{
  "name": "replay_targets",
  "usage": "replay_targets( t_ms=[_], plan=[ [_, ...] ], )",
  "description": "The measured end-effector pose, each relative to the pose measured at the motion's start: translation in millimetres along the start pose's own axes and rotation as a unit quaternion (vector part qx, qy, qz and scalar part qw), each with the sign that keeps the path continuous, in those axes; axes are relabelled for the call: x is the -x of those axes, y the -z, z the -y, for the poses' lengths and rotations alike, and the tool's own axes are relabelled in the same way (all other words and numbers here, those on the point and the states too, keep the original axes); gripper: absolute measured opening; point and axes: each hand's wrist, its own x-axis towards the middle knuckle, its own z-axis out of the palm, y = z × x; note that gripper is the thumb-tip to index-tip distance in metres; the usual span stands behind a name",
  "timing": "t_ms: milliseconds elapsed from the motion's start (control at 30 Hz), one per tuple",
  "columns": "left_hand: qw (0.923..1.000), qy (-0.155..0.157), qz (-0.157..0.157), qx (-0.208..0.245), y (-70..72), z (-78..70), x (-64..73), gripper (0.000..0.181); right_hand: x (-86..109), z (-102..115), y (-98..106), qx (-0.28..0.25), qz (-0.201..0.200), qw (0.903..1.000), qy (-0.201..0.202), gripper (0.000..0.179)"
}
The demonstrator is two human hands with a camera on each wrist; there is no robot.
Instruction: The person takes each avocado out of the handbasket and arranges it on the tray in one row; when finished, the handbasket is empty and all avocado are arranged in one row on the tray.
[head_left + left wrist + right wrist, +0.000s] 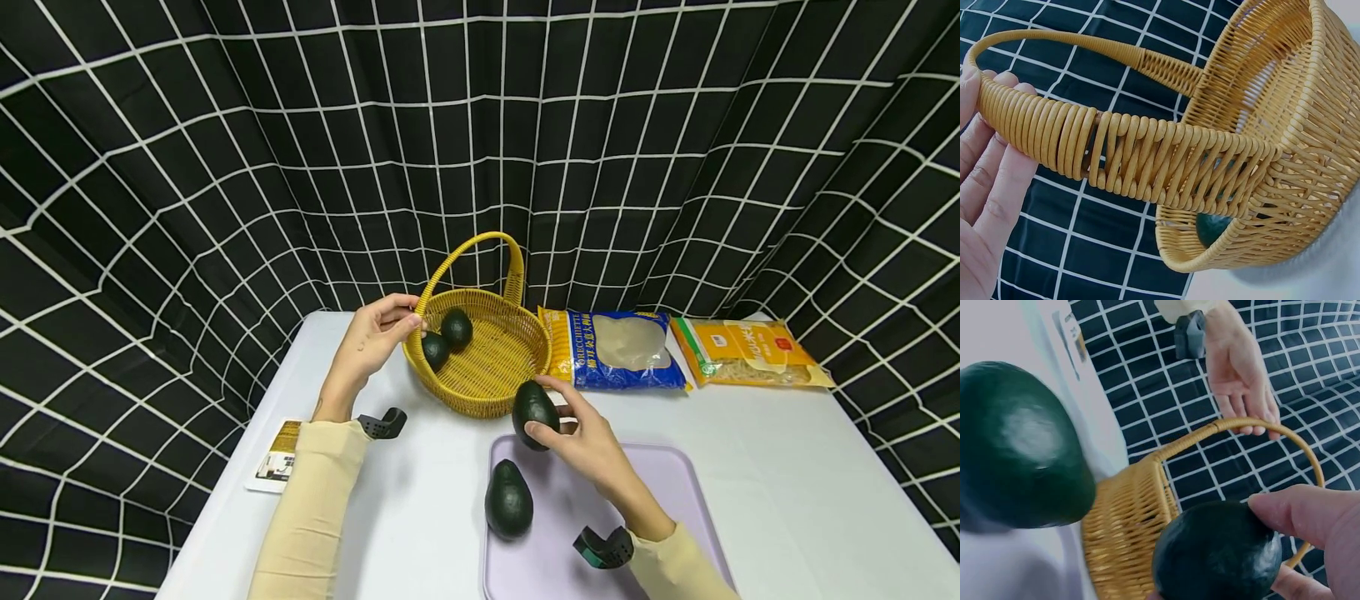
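At the left side of the yellow wicker basket (495, 362), my left hand (366, 343) holds the arched handle (1038, 128) between thumb and fingers. Two dark green avocados (456, 329) lie inside the basket at its left. My right hand (588, 442) grips another avocado (534, 410) just in front of the basket, above the far edge of the lilac tray (645, 483). One more avocado (509, 502) rests on the tray's left part. In the right wrist view, the gripped avocado (1216, 550) partly covers the basket.
A blue and yellow pasta bag (622, 350) lies right of the basket, with an orange and green food packet (750, 353) beyond it. A flat printed package (279, 454) is partly behind my left forearm. Black gridded cloth (480, 133) surrounds the white table (420, 517).
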Motion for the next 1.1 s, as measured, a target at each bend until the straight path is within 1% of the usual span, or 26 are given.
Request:
replay_targets(
  t_ms=[100, 267, 400, 567, 800, 1100],
  plan=[
    [1.0000, 0.000, -0.001, -0.002, -0.1, 1.3, 0.2, 0.032, 7.6, -7, 1, -0.005, -0.005, 0.9999, -0.014, 0.064],
    [1.0000, 0.000, -0.003, -0.003, -0.4, 1.4, -0.3, 0.032, 19.7, -21, 2, 0.007, -0.012, 0.9993, -0.035, 0.064],
    [1.0000, -0.001, -0.004, -0.001, -0.7, 1.5, -0.8, 0.032, 31.5, -30, -2, 0.025, -0.012, 0.9984, -0.049, 0.065],
    [1.0000, 0.001, -0.007, -0.006, -1.0, 1.0, -0.5, 0.032, 43.0, -40, -5, 0.056, -0.016, 0.9969, -0.052, 0.065],
    [0.9999, 0.007, -0.010, -0.009, -1.0, 0.8, -1.0, 0.032, 51.1, -45, -9, 0.081, -0.015, 0.9946, -0.063, 0.067],
    [0.9998, 0.005, -0.012, -0.012, -1.3, 1.2, -0.6, 0.031, 61.4, -48, -13, 0.090, -0.014, 0.9930, -0.076, 0.067]
  ],
)
